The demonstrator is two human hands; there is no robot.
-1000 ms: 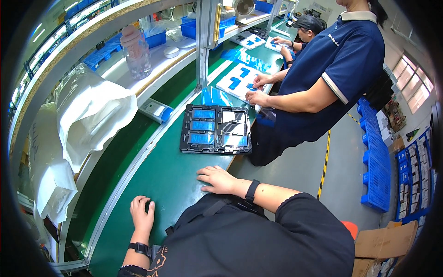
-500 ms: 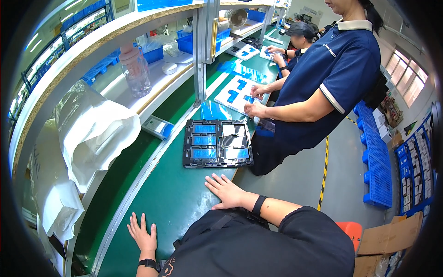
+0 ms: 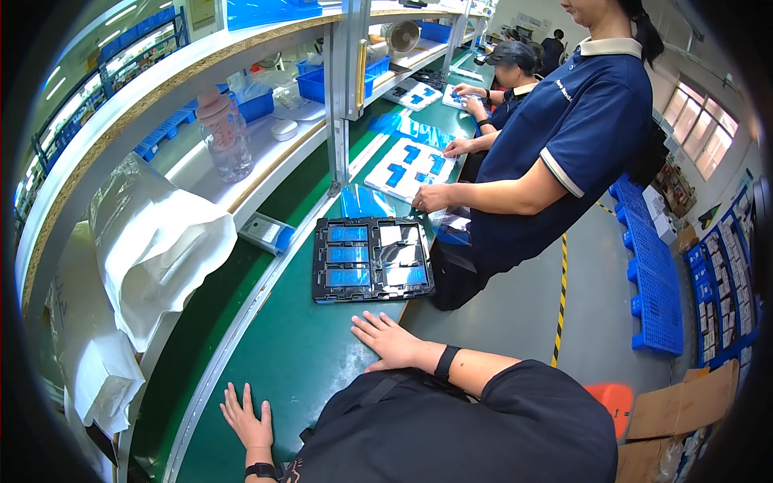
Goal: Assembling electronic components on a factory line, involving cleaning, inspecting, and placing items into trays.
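My left hand point(image 3: 248, 414) lies flat on the green tabletop point(image 3: 282, 342), fingers spread, with nothing in it. My right hand point(image 3: 388, 341) rests palm down near the table's right edge, its fingers stretched out and holding nothing. Just beyond my right hand, and apart from it, sits a black plastic tray point(image 3: 372, 295). In its compartments lie several flat rectangular pieces, some blue point(image 3: 348, 254) and some shiny and reflective point(image 3: 400, 276).
Beyond the tray, a co-worker point(image 3: 555, 161) handles a white tray point(image 3: 385, 179) with blue pieces; another person point(image 3: 515, 80) sits farther back. A metal-framed shelf point(image 3: 270, 181) runs along the left, holding a bottle point(image 3: 224, 137). A white plastic bag point(image 3: 161, 241) hangs from it.
The view has shifted slightly, so the tray sits a little lower. The co-worker's hands have moved apart, one to the white tray's near corner. My hands stay flat on the table.
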